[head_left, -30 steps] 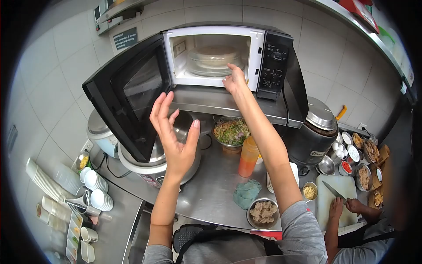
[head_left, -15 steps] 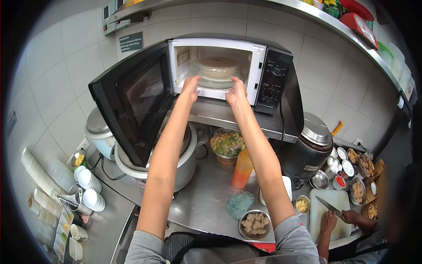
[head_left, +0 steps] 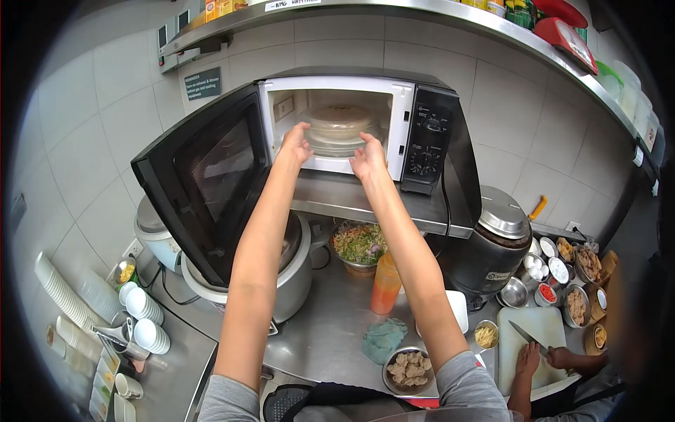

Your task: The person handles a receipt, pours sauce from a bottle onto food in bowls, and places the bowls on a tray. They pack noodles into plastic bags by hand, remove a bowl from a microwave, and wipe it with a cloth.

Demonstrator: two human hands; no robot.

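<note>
Both my hands are at the mouth of an open microwave (head_left: 337, 83). Inside it sits a round covered container (head_left: 340, 121) on the glass turntable (head_left: 334, 149). My left hand (head_left: 297, 143) is just in front of the container's left side, fingers apart and nothing in them. On the right side my right hand (head_left: 367, 155) has its thumb and fingers apart, also holding nothing. A small gap shows between each hand and the container. The black microwave door (head_left: 204, 176) hangs open to the left.
Below the microwave shelf are a rice cooker (head_left: 299, 281), a bowl of shredded vegetables (head_left: 358, 245) and an orange bottle (head_left: 385, 288). Stacked cups (head_left: 151, 336) stand at left. At right, a co-worker's hands hold a knife over a cutting board (head_left: 513, 323).
The view has shifted, so the microwave appears lower. My hands have drawn slightly back from the container, their fingers spread. The co-worker's knife has shifted a little.
</note>
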